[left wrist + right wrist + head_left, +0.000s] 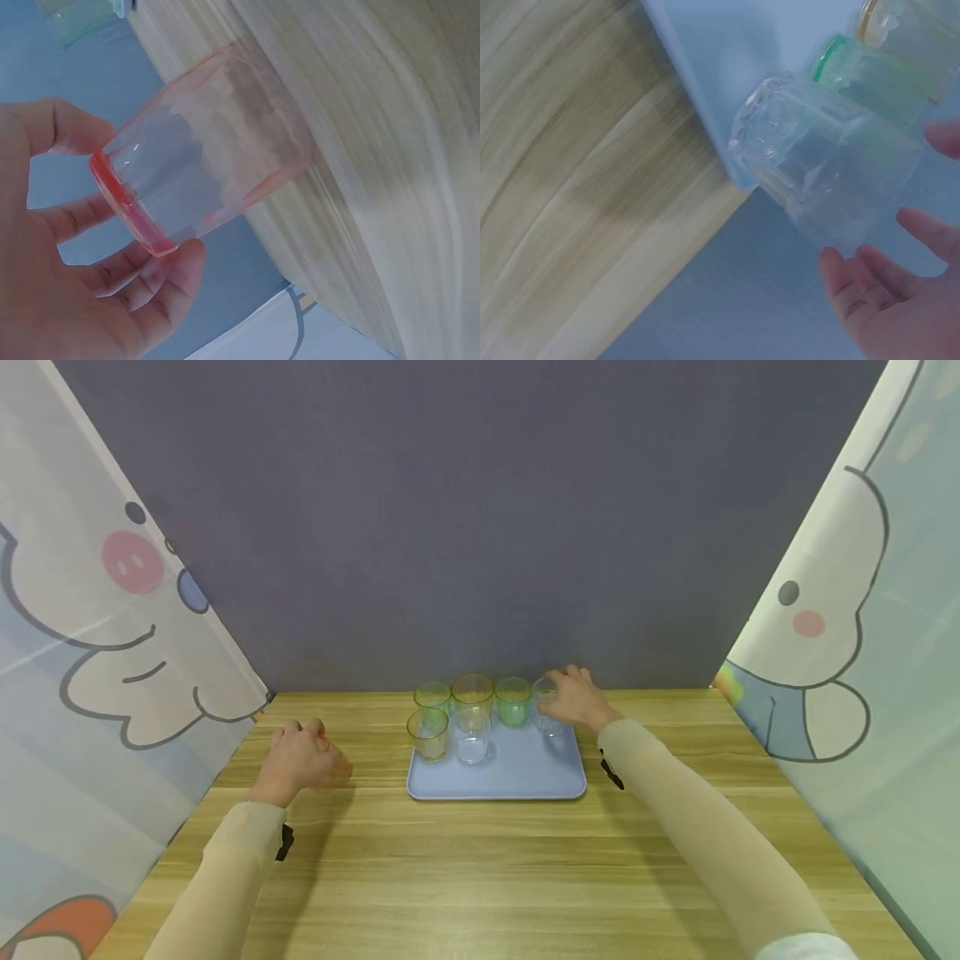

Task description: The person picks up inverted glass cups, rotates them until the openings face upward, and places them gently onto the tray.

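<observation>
My left hand (303,758) is above the table, left of the tray. In the left wrist view its thumb and fingers grip a see-through pink tumbler (202,150) by the thick red end. The tumbler's wider end points at the tabletop; whether it touches, I cannot tell. At the back right corner of the pale blue tray (525,781), my right hand (576,697) is at the mouth of a clear glass (802,150). Its fingers are spread round the rim, the thumb apart from the glass. The glass's thick base rests on the tray.
Left of the clear glass stands a green glass (513,703). Further left are an amber-rimmed glass (472,689), another green one (432,695), a yellowish one (428,739) and a clear one (471,745). A grey panel (480,527) rises behind the wooden table (480,877).
</observation>
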